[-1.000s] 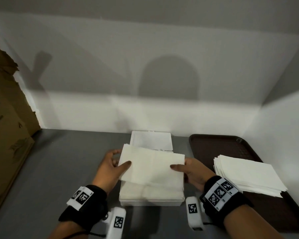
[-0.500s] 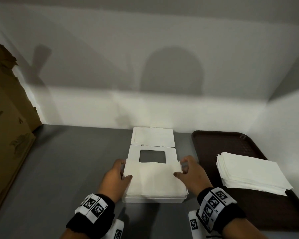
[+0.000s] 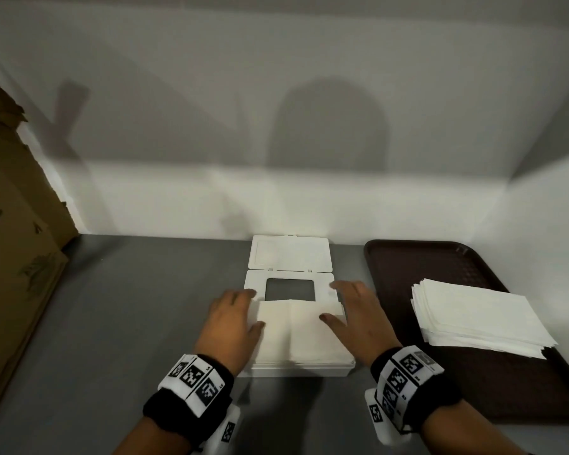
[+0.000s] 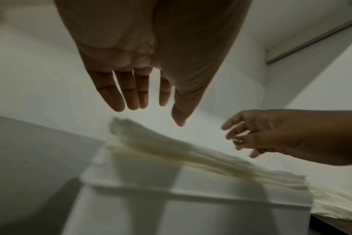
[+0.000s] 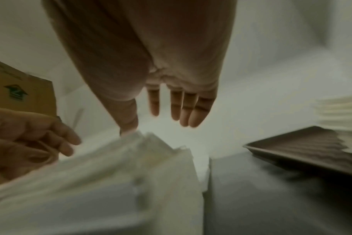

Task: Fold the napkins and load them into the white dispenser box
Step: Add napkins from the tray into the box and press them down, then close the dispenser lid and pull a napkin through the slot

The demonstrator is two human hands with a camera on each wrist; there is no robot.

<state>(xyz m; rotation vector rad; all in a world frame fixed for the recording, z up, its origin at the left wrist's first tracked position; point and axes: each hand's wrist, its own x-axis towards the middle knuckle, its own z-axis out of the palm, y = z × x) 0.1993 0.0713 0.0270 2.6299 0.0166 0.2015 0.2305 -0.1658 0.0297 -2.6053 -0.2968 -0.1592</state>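
a: where are the folded napkins [image 3: 301, 330]?
b: stacked in the white dispenser box [image 3: 296, 369], with its lid [image 3: 289, 257] flipped open behind.
a: and the hands?
b: left hand [image 3: 232, 323] and right hand [image 3: 358, 318] flank the stack, fingers straight, gripping nothing. more napkins [image 3: 480, 318] wait on the brown tray [image 3: 391, 257].

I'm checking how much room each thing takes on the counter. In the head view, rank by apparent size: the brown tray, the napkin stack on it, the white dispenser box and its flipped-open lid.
1. brown tray
2. napkin stack, nearer the camera than the lid
3. white dispenser box, partly hidden by hands, so its rank against the stack is unsure
4. lid
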